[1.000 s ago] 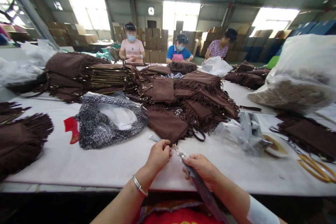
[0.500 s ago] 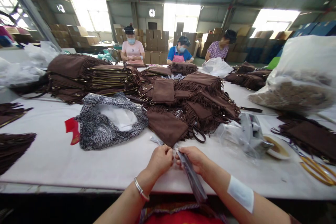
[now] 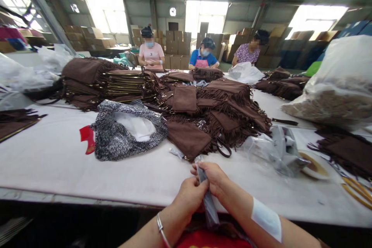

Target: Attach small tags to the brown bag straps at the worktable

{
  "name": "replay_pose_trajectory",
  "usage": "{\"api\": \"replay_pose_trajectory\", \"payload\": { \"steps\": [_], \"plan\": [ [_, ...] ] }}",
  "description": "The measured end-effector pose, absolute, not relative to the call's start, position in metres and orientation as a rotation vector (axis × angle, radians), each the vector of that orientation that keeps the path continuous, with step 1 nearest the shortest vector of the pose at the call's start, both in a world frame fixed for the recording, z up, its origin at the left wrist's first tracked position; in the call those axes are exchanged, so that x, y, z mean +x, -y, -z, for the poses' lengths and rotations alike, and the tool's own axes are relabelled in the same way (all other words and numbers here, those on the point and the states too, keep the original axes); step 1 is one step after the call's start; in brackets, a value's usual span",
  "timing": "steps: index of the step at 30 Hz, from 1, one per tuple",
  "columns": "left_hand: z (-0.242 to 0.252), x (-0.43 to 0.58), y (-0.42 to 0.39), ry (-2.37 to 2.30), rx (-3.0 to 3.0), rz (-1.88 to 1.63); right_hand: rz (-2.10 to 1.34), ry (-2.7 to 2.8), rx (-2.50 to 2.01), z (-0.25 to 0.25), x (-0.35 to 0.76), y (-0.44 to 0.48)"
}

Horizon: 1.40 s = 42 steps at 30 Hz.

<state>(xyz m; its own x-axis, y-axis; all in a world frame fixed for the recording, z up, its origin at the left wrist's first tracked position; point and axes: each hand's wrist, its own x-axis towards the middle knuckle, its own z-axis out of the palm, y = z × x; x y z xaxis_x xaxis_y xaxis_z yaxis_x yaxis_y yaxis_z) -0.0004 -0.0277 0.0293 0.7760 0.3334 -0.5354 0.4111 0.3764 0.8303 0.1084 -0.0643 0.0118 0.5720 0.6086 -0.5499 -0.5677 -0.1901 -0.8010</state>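
Note:
A narrow strip of greyish clear plastic (image 3: 209, 206) hangs from between my two hands down toward my lap. My right hand (image 3: 213, 176) pinches its upper end. Just below and to the left, my left hand (image 3: 192, 193) is closed on the same strip, thumb on top. Beyond my fingertips lies a brown fringed pouch (image 3: 188, 139) with its corner pointing toward me. A small clear plastic piece (image 3: 176, 153) rests beside that corner.
Brown fringed bags (image 3: 232, 104) are piled mid-table. A black-and-white patterned bag (image 3: 130, 131) and red piece (image 3: 87, 139) lie left; tape roll (image 3: 314, 164), yellow-handled scissors (image 3: 359, 190) and a large plastic sack (image 3: 340, 85) are right. Three people work across the table.
My left hand has moved from the pouch's corner down onto the plastic strip, just below my right hand. The camera view has shifted slightly left.

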Motion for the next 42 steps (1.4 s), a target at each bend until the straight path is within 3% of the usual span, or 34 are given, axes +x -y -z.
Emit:
{"api": "replay_pose_trajectory", "payload": {
  "steps": [15,23,28,35,42],
  "plan": [
    [-0.035,-0.03,0.01,-0.773,1.358,0.011,-0.904,-0.11,-1.375,-0.025,0.115,0.045],
    [-0.037,-0.037,-0.007,-0.753,1.435,0.048,-1.154,0.126,-1.586,-0.048,0.142,0.074],
    [-0.042,-0.032,-0.005,-0.749,1.495,0.096,-0.901,0.294,-1.805,-0.038,0.139,0.073],
    [-0.046,-0.022,-0.001,-0.713,0.997,0.179,-0.695,0.403,-1.98,-0.022,0.14,0.067],
    [-0.03,-0.015,-0.003,-0.702,1.118,0.175,-0.312,0.795,-2.075,-0.014,0.157,0.078]
  ]
}}
